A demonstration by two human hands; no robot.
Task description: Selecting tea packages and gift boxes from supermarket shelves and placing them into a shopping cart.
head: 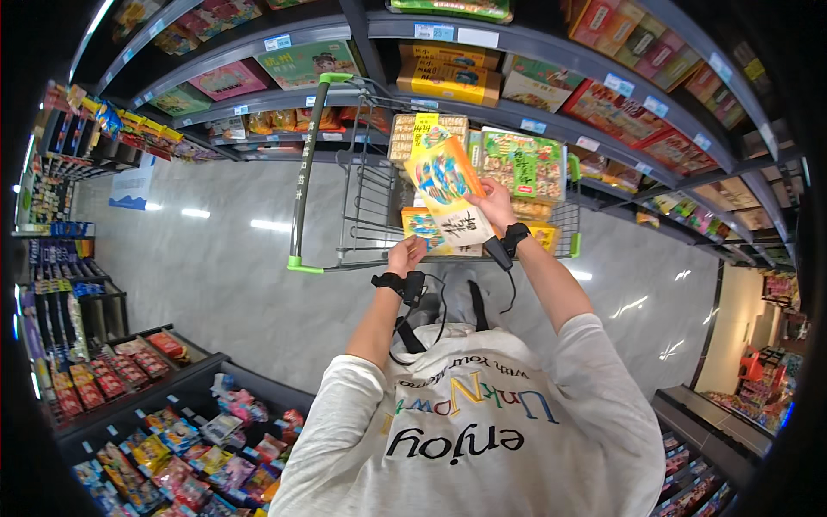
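My right hand [496,205] grips a yellow, white and orange snack box [442,181] by its right side, tilted over a shopping cart [362,226]. Below it in the cart lies a similar yellow box [420,223], partly covered by the held one. My left hand [407,253] is at the lower left corner of that box, its fingers curled; whether they grip it is unclear. Also in the cart are a clear-fronted nut snack pack with a green label [524,169] and a beige pack with a yellow label [398,139].
Shelves of boxed snacks [446,81] run along the far side, close behind the cart. The cart's handle [302,174] is on the left. A bin of small wrapped packets [187,452] stands at lower left, by a rack of red packs [106,378]. Grey floor [213,271] lies between.
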